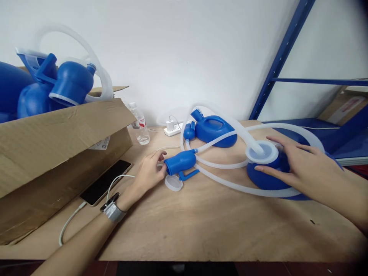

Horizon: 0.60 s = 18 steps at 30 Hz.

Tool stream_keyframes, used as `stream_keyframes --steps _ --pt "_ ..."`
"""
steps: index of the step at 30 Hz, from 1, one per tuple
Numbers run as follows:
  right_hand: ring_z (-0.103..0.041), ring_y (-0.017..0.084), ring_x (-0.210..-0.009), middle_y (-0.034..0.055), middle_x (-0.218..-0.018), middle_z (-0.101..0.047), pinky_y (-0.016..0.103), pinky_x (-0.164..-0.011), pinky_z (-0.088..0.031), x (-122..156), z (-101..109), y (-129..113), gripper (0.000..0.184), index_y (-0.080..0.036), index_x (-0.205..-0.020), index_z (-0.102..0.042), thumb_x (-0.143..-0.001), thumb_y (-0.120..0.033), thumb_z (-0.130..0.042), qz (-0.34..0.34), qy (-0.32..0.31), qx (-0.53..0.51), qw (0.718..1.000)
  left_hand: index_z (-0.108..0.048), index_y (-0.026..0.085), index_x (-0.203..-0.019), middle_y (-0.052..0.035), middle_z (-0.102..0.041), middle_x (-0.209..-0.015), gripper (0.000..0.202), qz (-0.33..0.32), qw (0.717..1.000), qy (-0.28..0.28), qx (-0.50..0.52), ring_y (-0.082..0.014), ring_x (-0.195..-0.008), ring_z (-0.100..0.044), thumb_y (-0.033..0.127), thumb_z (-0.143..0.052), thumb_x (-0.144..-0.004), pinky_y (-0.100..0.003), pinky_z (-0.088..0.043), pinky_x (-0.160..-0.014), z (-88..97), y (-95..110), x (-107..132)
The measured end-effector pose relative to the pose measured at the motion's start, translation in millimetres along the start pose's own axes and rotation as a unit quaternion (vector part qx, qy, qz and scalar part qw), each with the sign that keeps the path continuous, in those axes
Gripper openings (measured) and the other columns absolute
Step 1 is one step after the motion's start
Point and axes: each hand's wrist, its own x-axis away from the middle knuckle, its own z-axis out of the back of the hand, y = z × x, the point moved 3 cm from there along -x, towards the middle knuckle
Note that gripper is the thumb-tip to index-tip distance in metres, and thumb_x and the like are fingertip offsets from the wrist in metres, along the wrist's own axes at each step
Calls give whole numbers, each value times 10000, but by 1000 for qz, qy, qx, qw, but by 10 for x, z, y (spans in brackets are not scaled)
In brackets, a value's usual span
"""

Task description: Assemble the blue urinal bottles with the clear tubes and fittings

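Observation:
My left hand [150, 168] is by the mouth of a blue plastic urinal head [181, 161], its fingers bent and apart, the thumb at the rim. A blue handle and a round translucent cap [173, 183] hang below that mouth. My right hand [299, 161] is spread around the top of a blue urinal bottle [253, 177], thumb and forefinger apart beside its wide whitish lid [262, 152]. A thick translucent tube [244, 134] ends at this lid. Another blue urinal bottle [215, 131], with a handle, lies behind, beside a smaller blue urinal head [189, 131].
On the left stands a cardboard box [66, 126] filled with blue urinal parts [71, 82]. A phone [106, 182] on a white cable lies beside it. Near the wall are a water bottle [142, 128] and a power strip [173, 130]. Blue shelving [280, 57] rises at right.

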Motion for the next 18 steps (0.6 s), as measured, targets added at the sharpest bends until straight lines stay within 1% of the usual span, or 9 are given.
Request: stream_keyframes --steps 1,3,5,6,8,11,14,16,18 --pt "-744 413 -999 186 -1257 -729 603 -906 -587 -7 -7 -44 901 -221 -1503 -515 -883 -871 -444 19 14 13 1000 -657 170 -1168 -92 -766 -1056 342 -12 1000 4 8 -269 -973 -722 166 -550 -843 -401 -550 -878 -6 3 1" --pt "-671 439 -1216 232 -1471 -596 607 -951 -576 -40 -11 -161 767 -208 -1535 -470 -974 -731 -459 89 25 22 995 -648 166 -1192 -98 -765 -1108 382 -39 999 -2 16 -263 -1009 -720 119 -527 -832 -406 -550 -925 -23 14 3" --pt "-583 426 -1361 227 -1556 -522 591 -1032 -550 -84 0 -260 636 -212 -1529 -471 -1012 -580 -521 154 46 6 987 -653 171 -1175 -95 -762 -1158 410 -61 998 -19 15 -261 -1059 -712 70 -516 -802 -407 -543 -969 -44 24 4" --pt "-592 414 -1357 221 -1531 -553 588 -1052 -543 -106 3 -295 595 -212 -1522 -477 -1018 -524 -540 179 55 2 982 -655 175 -1166 -93 -761 -1175 422 -70 997 -28 13 -263 -1088 -704 52 -516 -788 -411 -537 -989 -55 25 5" --pt "-679 398 -1241 201 -1408 -663 590 -1023 -564 -141 4 -326 551 -212 -1505 -495 -1022 -471 -553 209 76 5 975 -651 181 -1171 -92 -759 -1199 434 -80 996 -37 9 -274 -1137 -689 41 -523 -781 -430 -523 -1027 -75 20 8" --pt "-756 385 -1073 190 -1285 -738 567 -924 -610 -167 -1 -316 497 -201 -1456 -547 -1030 -457 -556 241 106 31 964 -635 172 -1201 -110 -755 -1219 433 -88 995 -38 10 -282 -1134 -694 49 -525 -801 -467 -504 -1067 -107 2 22" --pt "-777 369 -998 182 -1180 -780 494 -809 -633 -180 -9 -308 469 -177 -1394 -604 -1028 -468 -569 277 127 61 951 -627 181 -1214 -110 -752 -1233 441 -88 995 -47 19 -276 -1128 -699 47 -513 -810 -479 -492 -1090 -148 -11 41" --pt "-784 358 -927 169 -1085 -801 458 -728 -626 -213 -19 -312 491 -175 -1332 -652 -1008 -535 -571 246 128 77 958 -627 193 -1220 -104 -753 -1231 456 -85 995 -55 20 -276 -1134 -697 46 -511 -804 -497 -481 -1104 -173 -14 53" --pt "-781 352 -876 167 -1041 -805 439 -694 -613 -262 -25 -328 543 -160 -1294 -678 -985 -591 -562 175 124 61 975 -628 196 -1223 -105 -757 -1215 471 -82 995 -59 17 -282 -1133 -696 47 -516 -790 -524 -465 -1119 -190 -15 61"
